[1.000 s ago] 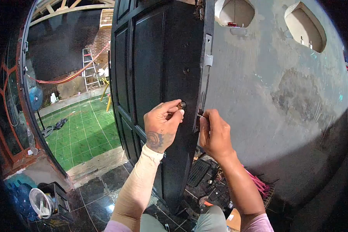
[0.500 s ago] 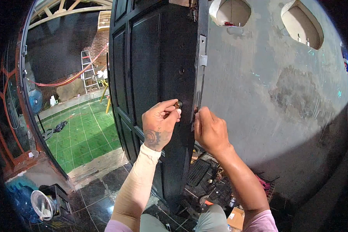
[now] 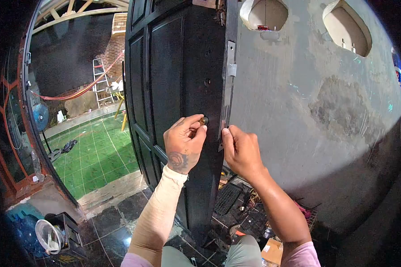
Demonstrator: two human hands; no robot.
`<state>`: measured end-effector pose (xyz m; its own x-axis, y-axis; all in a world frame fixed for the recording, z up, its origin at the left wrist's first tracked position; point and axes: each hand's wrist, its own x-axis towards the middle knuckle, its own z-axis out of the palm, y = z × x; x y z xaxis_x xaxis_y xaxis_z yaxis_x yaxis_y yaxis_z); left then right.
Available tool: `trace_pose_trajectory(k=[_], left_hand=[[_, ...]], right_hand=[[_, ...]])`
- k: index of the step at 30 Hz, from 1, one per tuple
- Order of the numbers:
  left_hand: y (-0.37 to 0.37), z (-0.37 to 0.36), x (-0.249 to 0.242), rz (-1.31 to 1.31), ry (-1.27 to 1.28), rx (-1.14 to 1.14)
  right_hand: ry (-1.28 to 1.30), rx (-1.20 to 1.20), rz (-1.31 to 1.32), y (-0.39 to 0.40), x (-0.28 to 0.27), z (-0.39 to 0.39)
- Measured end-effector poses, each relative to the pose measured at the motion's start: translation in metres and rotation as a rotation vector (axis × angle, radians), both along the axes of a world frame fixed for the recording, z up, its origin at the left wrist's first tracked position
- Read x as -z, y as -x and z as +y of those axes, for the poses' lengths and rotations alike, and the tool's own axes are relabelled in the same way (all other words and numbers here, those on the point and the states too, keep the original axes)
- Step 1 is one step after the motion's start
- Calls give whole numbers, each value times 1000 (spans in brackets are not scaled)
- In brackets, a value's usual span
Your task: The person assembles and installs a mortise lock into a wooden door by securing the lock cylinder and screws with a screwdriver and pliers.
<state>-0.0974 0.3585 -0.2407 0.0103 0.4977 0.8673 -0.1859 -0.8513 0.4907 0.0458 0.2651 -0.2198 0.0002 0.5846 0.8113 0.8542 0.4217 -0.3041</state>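
A black panelled door point(image 3: 167, 66) stands open in front of me, its narrow edge turned towards me. My left hand point(image 3: 183, 140), tattooed near the wrist, pinches a small brass-coloured lock cylinder point(image 3: 204, 120) at a hole in the door face. At the door's edge, my right hand point(image 3: 244, 151) is closed with thumb and forefinger together beside the metal lock faceplate point(image 3: 232, 58). I cannot tell what the right fingers hold. Higher on the door face is another small dark hole point(image 3: 207, 82).
A grey plastered wall point(image 3: 276, 89) rises on the right. Tools and scraps, a black crate point(image 3: 228, 199) and a cardboard box point(image 3: 272, 250) lie on the dark tiles. At lower left stands a white bucket point(image 3: 49, 236). Green tiles point(image 3: 96, 151) and a ladder point(image 3: 101, 80) show through the doorway.
My right thumb and fingers have shifted slightly down and turned at the door edge. The left hand keeps its pinch on the lock cylinder, almost unmoved.
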Motion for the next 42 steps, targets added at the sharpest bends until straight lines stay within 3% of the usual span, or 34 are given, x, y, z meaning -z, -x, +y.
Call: trace_pose_trajectory(k=[3,6,12,21,27,30,36,42], left_hand=[[1,-2,-1,8,8,-9],[0,-2,-1,-6,29,15],[-2,2,0,-21,39,66],[-1,2,1,12,-9,34],[3,0,-2,25,-16,41],[3,1,-1,31,-22,49],[3,4,2,38,-76,11],[2,2,1,29,-97,-27]], right_hand=[[-113,74,-106,-5,6,1],[-326,-31,-197,-11,10,10],[-109,130,-252,-6,2,8],[-56,123,-261,-5,-5,-3],[-80,141,-445,-12,-4,-5],[-32,110,-412,-11,-14,-12],[95,-16,-82,-7,-18,-9],[-106,-38,-217,-6,-10,-22]])
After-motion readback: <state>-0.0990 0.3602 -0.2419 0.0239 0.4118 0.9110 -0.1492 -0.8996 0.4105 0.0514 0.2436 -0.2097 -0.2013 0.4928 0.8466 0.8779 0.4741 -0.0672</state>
